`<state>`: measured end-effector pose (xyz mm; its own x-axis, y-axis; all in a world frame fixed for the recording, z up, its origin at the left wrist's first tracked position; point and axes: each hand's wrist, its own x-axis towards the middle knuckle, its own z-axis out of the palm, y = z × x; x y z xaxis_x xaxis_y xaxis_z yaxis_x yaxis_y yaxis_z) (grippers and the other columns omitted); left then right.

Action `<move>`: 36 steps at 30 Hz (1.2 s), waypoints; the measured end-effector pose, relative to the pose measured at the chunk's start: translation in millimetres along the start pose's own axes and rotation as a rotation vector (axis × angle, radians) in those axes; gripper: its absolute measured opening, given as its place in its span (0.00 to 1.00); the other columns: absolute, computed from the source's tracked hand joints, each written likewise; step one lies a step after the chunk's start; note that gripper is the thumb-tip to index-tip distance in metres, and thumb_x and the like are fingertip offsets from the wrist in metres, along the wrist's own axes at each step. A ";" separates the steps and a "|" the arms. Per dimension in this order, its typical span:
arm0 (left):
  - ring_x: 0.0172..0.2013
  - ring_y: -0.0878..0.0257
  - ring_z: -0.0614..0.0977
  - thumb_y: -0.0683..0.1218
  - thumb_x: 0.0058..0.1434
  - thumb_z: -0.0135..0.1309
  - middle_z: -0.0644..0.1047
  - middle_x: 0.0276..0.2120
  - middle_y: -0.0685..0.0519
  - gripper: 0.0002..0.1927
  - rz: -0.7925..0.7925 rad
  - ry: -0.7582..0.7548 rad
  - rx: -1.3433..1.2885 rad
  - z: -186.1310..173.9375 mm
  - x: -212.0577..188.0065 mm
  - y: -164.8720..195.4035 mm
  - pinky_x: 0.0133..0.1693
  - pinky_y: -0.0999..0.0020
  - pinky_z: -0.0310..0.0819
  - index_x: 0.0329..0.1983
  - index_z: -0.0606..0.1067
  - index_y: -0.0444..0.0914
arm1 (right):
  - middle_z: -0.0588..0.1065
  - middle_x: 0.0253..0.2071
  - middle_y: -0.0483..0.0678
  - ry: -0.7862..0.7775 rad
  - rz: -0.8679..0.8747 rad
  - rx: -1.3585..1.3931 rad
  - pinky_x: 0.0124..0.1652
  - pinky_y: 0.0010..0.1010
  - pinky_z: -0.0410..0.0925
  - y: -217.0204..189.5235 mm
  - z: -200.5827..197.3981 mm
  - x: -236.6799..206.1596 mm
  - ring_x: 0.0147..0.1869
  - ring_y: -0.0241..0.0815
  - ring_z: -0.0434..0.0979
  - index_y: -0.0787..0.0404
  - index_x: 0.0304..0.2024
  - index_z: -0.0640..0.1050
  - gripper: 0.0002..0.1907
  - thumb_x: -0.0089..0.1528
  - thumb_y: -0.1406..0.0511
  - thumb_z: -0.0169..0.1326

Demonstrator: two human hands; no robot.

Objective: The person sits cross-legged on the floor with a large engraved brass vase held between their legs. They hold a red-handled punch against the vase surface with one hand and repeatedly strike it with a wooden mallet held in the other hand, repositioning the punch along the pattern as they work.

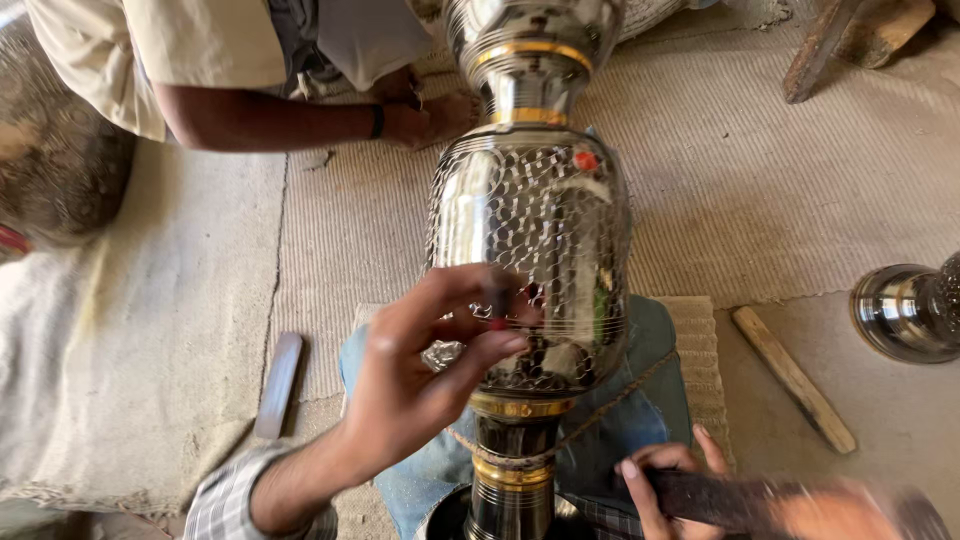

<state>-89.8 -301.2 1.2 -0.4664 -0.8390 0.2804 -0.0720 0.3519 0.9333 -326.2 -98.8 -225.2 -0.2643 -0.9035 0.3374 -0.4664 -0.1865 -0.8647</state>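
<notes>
A tall shiny metal vase [530, 200] with brass bands and a chiselled scale pattern lies across my lap, tied with a cord near its neck. My left hand [430, 370] pinches a small dark punch against the vase's patterned belly. My right hand [670, 490] grips a dark hammer [790, 505] at the bottom right; the hammer is blurred.
Another person's arm [290, 120] with a dark wristband rests on the woven mat [780, 180] behind the vase. A flat metal bar [278, 385] lies at left, a wooden stick [793, 378] at right, and a second shiny vessel [910, 310] at the right edge.
</notes>
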 end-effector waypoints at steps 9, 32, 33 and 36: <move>0.27 0.62 0.87 0.41 0.59 0.63 0.84 0.51 0.51 0.29 0.001 -0.396 0.392 70.8 87.6 7.4 0.24 0.67 0.81 0.64 0.70 0.39 | 0.77 0.20 0.43 0.030 0.350 0.087 0.69 0.46 0.60 23.3 -50.5 2.9 0.29 0.37 0.81 0.61 0.30 0.76 0.10 0.51 0.73 0.65; 0.34 0.62 0.89 0.47 0.59 0.61 0.85 0.46 0.54 0.32 0.073 -0.742 0.466 71.8 112.1 -0.3 0.31 0.64 0.81 0.69 0.70 0.45 | 0.76 0.34 0.60 0.109 0.268 -0.095 0.36 0.36 0.76 -13.1 -111.6 117.0 0.33 0.47 0.81 0.70 0.57 0.69 0.32 0.52 0.79 0.64; 0.35 0.61 0.88 0.47 0.59 0.62 0.85 0.47 0.54 0.33 0.083 -0.721 0.490 71.5 109.9 1.5 0.30 0.63 0.81 0.68 0.70 0.45 | 0.77 0.37 0.60 -0.009 0.171 -0.235 0.36 0.36 0.76 -13.6 -115.0 123.7 0.37 0.48 0.82 0.71 0.59 0.69 0.35 0.49 0.77 0.66; 0.38 0.60 0.89 0.44 0.60 0.61 0.83 0.52 0.53 0.32 0.095 -0.617 0.488 70.1 101.4 5.9 0.32 0.64 0.83 0.69 0.69 0.43 | 0.77 0.39 0.54 -0.056 0.181 0.030 0.44 0.31 0.77 -12.5 -121.1 137.8 0.41 0.41 0.82 0.69 0.57 0.68 0.32 0.53 0.75 0.65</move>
<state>-199.3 -355.1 19.4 -0.8844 -0.4646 0.0451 -0.3193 0.6726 0.6676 -458.9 -174.2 -122.9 -0.2940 -0.9431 0.1554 -0.3897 -0.0302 -0.9205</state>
